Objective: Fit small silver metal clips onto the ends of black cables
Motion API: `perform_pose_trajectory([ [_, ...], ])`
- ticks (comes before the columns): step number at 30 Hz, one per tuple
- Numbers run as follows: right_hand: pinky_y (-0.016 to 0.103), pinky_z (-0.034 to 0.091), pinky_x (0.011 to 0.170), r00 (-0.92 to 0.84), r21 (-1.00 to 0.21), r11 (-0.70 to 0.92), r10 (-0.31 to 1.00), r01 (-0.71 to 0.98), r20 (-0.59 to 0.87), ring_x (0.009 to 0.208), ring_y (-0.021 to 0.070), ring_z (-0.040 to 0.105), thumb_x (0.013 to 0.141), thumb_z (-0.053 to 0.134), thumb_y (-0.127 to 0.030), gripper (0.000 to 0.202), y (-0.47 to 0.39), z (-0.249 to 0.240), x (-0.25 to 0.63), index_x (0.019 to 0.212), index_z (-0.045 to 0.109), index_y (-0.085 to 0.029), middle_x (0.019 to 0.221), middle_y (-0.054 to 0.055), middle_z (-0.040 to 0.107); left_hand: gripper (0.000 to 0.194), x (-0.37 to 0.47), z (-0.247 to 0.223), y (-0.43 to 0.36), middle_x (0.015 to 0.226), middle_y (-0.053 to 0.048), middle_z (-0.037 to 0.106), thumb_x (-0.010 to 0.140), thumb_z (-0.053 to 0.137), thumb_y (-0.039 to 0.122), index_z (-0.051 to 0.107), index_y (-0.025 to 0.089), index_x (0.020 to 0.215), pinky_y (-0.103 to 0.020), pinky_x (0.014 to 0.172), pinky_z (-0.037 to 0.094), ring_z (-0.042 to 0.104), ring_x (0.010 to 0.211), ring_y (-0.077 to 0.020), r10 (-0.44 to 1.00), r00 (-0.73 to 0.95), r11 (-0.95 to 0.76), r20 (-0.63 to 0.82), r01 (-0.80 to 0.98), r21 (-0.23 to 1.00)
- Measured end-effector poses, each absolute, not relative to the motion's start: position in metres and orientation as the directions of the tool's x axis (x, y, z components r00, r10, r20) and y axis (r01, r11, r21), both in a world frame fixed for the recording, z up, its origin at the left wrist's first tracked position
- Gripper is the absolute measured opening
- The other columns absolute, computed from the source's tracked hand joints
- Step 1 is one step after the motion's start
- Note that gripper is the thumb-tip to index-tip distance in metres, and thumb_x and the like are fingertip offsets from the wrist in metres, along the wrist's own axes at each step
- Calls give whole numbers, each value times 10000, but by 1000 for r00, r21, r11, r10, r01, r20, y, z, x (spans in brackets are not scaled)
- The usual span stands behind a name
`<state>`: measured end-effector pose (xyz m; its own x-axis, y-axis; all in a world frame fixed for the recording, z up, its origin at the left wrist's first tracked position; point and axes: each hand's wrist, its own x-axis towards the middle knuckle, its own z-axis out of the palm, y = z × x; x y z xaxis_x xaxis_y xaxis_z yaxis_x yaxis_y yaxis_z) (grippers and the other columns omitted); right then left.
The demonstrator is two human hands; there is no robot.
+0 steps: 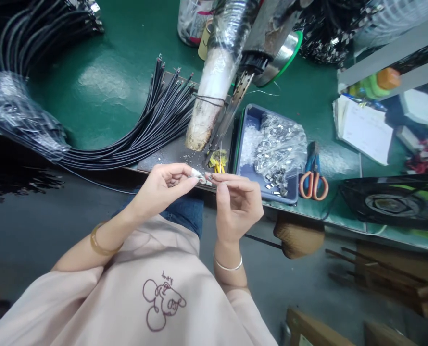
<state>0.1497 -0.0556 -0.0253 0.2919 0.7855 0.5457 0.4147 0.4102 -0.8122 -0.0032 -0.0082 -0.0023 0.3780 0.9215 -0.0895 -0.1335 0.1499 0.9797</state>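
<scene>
left hand [169, 185] and right hand [239, 202] both pinched tight on some tiny bit [208, 179]
black cables [152, 132] left of the grip, blue tray [248, 170] to its right

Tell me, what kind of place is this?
It looks like a workshop, perhaps a small factory that works with wires. There's a big bundle of black cables on a green table, and a blue tray with lots of tiny metal bits.
</scene>
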Motion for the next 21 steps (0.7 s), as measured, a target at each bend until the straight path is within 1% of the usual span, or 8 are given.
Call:
perform_pose_trajectory([
  [2,318,671,738,281,-792,437,769,426,575,862,168,777,919,668,-143,115,-55,-26,151,969,636,-241,956,14,761,169,-2,-4,-7,629,3,609,819,708,280,690,145,720,-202,536,407,495,568,-91,925,370,139,-89,-109,984],
  [8,346,662,737,143,-638,496,713,588,687,843,183,773,887,712,-122,150,-56,-25,153,956,676,-250,921,17,783,163,1,-7,-7,597,19,560,821,686,265,656,148,711,-197,507,366,448,536,-79,930,360,128,-78,-115,985],
  [10,344,663,733,145,-640,505,709,579,690,844,186,776,886,709,-112,166,-56,-26,153,973,683,-251,927,19,789,165,2,-7,-7,574,29,534,816,692,263,644,151,705,-196,491,345,430,519,-76,931,355,137,-85,-124,983],
  [12,319,661,720,200,-692,496,718,525,666,856,176,778,900,687,-108,167,-55,-28,152,993,676,-247,937,18,789,161,2,-6,-7,561,35,529,814,698,255,642,153,702,-194,483,341,427,508,-74,930,357,141,-86,-132,981],
  [14,296,656,713,271,-754,459,738,469,618,870,168,779,919,661,-120,139,-54,-29,152,992,660,-239,949,21,784,141,2,-5,-6,597,19,588,821,693,246,666,152,720,-195,508,387,475,530,-81,931,357,138,-81,-136,981],
  [16,290,651,716,286,-787,414,770,457,571,891,170,779,925,658,-140,107,-52,-29,152,973,649,-235,957,25,780,129,2,-4,-5,662,-5,654,829,689,249,696,150,747,-201,554,443,536,579,-94,933,351,128,-75,-129,983],
  [18,302,650,741,242,-770,405,786,494,569,908,176,778,913,672,-144,104,-50,-28,153,947,647,-238,959,23,782,141,3,-3,-4,682,-14,674,831,694,262,704,147,749,-205,577,469,562,609,-104,937,342,115,-69,-115,987],
  [21,324,646,773,157,-668,453,747,590,646,894,177,778,888,677,-106,148,-47,-27,153,908,641,-248,961,15,793,160,4,-4,-2,663,-8,663,820,708,277,693,147,728,-205,582,480,562,608,-103,943,327,108,-63,-120,987],
])
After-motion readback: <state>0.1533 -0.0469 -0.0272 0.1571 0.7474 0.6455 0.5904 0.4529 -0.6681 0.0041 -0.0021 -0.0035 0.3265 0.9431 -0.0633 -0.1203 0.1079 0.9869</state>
